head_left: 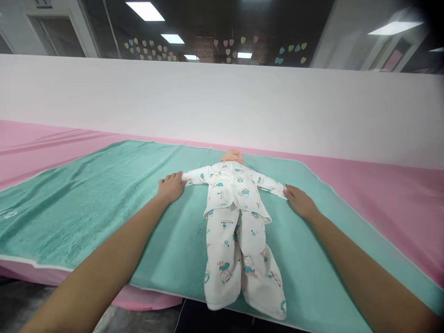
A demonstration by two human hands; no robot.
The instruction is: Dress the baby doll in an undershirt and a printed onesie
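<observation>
A baby doll (pixel 232 156) lies on its back with its head toward the wall, dressed in a white printed top (pixel 229 182) and matching pants (pixel 225 259). Both sleeves stretch out sideways. My left hand (pixel 172 187) is closed on the end of the sleeve (pixel 197 176) at the left. On the other side, the fingers of my right hand (pixel 300 201) pinch the cuff of the right-hand sleeve (pixel 272 185). Whatever lies inside the cuffs is hidden. The pant legs hang near the front edge, and no feet show.
Under the doll spreads a green towel (pixel 104 194) over a pink sheet (pixel 374 194). A white wall (pixel 208 101) rises behind, topped by dark glass (pixel 222 27) with heart stickers. The table's front edge runs near my body, above a grey floor (pixel 118 320).
</observation>
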